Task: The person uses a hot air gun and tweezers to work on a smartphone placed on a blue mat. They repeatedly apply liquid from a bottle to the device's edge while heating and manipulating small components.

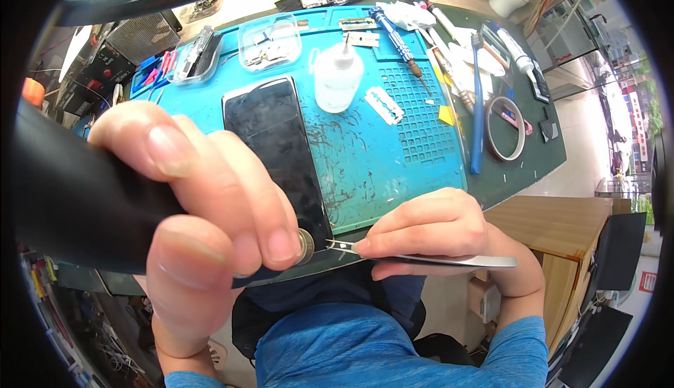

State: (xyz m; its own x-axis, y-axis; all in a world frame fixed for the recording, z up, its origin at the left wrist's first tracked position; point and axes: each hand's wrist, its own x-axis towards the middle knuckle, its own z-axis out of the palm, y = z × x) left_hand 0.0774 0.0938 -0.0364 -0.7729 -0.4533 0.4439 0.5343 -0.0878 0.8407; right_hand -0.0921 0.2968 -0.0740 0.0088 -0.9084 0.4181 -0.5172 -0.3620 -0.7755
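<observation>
One phone [276,153] on the blue mat [393,156]. Left hand [203,212] grips a black tool [77,198] at its near corner; right hand [428,233] pinches one pair of tweezers [449,259].

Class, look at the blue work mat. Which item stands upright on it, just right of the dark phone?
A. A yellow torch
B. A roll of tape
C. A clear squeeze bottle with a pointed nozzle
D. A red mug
C: a clear squeeze bottle with a white pointed nozzle stands on the blue mat, right of the phone; the tape roll lies off the mat.
</observation>
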